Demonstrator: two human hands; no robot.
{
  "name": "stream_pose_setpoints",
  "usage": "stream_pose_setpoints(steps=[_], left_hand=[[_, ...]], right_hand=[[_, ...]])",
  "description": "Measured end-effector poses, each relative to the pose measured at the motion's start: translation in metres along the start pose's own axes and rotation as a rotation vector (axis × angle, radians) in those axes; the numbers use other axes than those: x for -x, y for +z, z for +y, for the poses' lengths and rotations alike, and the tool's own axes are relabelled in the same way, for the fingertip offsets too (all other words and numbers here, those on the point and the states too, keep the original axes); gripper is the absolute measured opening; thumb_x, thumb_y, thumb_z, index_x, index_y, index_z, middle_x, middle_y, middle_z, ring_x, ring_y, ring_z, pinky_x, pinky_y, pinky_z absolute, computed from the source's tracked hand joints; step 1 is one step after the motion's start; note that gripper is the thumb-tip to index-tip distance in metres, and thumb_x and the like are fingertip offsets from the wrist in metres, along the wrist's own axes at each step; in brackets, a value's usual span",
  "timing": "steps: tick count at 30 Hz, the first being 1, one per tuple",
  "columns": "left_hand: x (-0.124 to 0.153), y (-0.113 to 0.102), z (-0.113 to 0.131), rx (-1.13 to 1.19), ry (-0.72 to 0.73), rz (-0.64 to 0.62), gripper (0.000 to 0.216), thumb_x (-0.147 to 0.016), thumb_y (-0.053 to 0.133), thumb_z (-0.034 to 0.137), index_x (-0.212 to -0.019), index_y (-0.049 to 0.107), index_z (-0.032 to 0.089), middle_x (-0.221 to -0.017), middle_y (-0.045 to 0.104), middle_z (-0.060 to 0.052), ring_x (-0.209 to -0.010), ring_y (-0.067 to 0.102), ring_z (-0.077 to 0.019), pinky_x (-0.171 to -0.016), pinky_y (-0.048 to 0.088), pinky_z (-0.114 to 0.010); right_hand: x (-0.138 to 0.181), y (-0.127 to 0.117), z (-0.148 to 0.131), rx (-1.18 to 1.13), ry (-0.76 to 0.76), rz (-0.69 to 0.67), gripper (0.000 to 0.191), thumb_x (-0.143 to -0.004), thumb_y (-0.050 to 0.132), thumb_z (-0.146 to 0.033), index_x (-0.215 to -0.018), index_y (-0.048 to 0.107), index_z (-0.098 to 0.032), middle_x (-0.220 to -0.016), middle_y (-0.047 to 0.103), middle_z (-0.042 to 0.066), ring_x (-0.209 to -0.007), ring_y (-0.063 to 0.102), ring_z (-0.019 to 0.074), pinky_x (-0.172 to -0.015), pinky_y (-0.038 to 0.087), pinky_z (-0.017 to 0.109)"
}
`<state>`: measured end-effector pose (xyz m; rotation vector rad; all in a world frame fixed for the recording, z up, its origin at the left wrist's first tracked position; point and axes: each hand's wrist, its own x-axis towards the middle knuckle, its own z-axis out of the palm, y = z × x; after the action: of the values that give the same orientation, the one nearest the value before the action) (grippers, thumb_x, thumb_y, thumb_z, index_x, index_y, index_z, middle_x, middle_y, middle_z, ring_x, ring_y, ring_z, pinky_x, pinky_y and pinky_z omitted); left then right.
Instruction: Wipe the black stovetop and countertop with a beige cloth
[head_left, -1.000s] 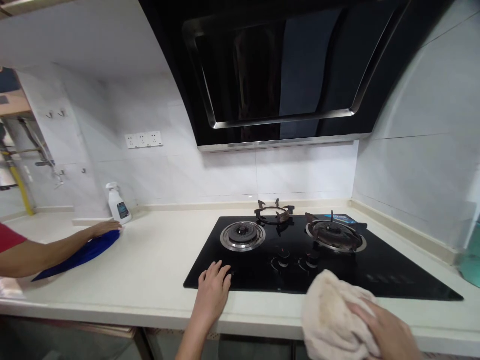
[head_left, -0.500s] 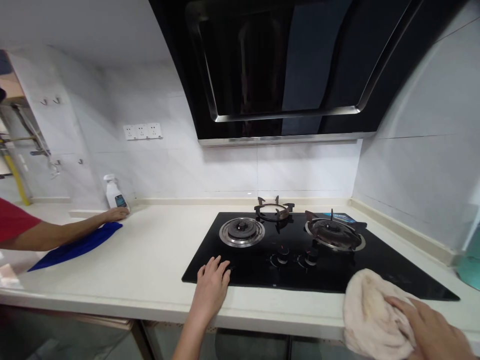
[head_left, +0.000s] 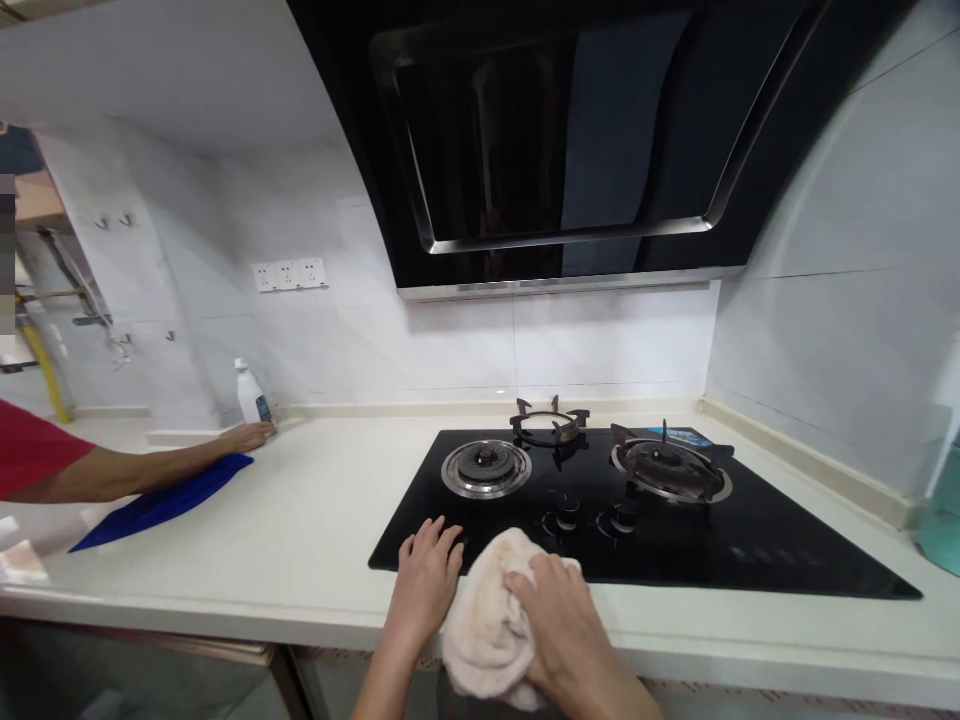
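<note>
In the head view, my right hand [head_left: 562,625] grips a bunched cream cloth [head_left: 491,620] at the front edge of the black glass gas stove [head_left: 697,550]. Beside it, my left hand [head_left: 427,570] lies with fingers spread on the stove's front left corner and holds nothing. The left burner [head_left: 486,468] is bare, and its pan support [head_left: 551,424] lies at the back of the glass. A pan support sits over the right burner [head_left: 671,468]. Two control knobs [head_left: 566,513] stand between the burners. The cloth hides part of the counter edge.
A co-worker's arm [head_left: 150,470] reaches over the counter [head_left: 322,520] from the left, the hand by a white bottle [head_left: 253,392]. A blue cloth [head_left: 169,500] lies under that arm. The black range hood [head_left: 525,150] slants overhead. A greenish container [head_left: 941,510] stands at the right edge.
My right hand has moved left with the cream cloth, from the stove's front right to beside my left hand. The left hand stays in place. The bottle beside the co-worker's hand looks turned.
</note>
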<state>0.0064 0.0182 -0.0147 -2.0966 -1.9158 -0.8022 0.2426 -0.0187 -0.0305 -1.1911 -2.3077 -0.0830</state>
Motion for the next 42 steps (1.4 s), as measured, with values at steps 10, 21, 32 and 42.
stream_pose_setpoints(steps=[10, 21, 32, 42], left_hand=[[0.0, -0.002, -0.003, 0.038, -0.005, -0.023, 0.039, -0.105, 0.04, 0.032, -0.131, 0.068, 0.026, -0.148, 0.062, -0.011, -0.146, 0.048, -0.0285, -0.117, 0.039, -0.053], [0.002, -0.002, -0.003, 0.05, 0.003, -0.001, 0.038, -0.105, 0.04, 0.033, -0.13, 0.068, 0.026, -0.147, 0.063, -0.011, -0.145, 0.05, -0.0278, -0.117, 0.039, -0.053], [-0.001, -0.013, -0.001, 0.238, -0.06, -0.001, 0.036, -0.101, 0.044, 0.034, -0.121, 0.072, 0.025, -0.142, 0.067, -0.009, -0.142, 0.052, -0.0274, -0.119, 0.039, -0.055], [0.039, -0.029, 0.048, 0.507, 0.051, -0.063, 0.057, -0.095, 0.059, 0.049, -0.149, 0.054, 0.03, -0.165, 0.043, -0.009, -0.153, 0.038, -0.029, -0.126, 0.032, -0.055]], right_hand=[[-0.016, 0.01, -0.029, -0.07, -0.049, -0.053, 0.063, -0.081, 0.073, -0.036, -0.139, 0.049, -0.032, -0.134, 0.049, 0.01, -0.121, 0.043, 0.0343, -0.105, 0.03, 0.053], [-0.02, -0.027, -0.015, -0.168, -0.106, -0.307, 0.092, -0.07, 0.086, -0.049, -0.15, 0.044, -0.037, -0.147, 0.045, 0.009, -0.132, 0.042, 0.0342, -0.114, 0.03, 0.053], [-0.05, -0.054, 0.001, -0.211, -0.224, -0.399, 0.095, -0.072, 0.087, -0.054, -0.154, 0.044, -0.03, -0.135, 0.052, 0.008, -0.118, 0.051, 0.0282, -0.104, 0.039, 0.043], [-0.022, -0.028, -0.002, -0.269, -0.156, -0.195, 0.093, -0.076, 0.076, -0.036, -0.158, 0.032, -0.025, -0.147, 0.047, 0.012, -0.132, 0.044, 0.0306, -0.113, 0.033, 0.051]])
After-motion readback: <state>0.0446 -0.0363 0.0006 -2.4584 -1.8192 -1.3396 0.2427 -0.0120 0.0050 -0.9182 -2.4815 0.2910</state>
